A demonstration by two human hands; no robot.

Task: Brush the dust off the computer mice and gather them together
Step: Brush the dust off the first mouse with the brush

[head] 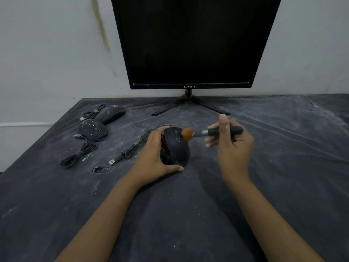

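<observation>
View from my head camera. My left hand (154, 157) cups the black wired mouse (176, 148) at the centre of the dark cloth (188, 214), fingers curled round its sides to steady it and keep its top exposed. My right hand (235, 146) grips the black handle of the brush (224, 131), whose soft, rounded, orange bristles meet the mouse's front by the scroll wheel. The mouse is matte and domed, its bundled cable (132, 148) trailing left. Two speckled, dust-flecked mice (93, 129) lie together at far left, well apart from it. The cloth is powder-streaked and creased.
</observation>
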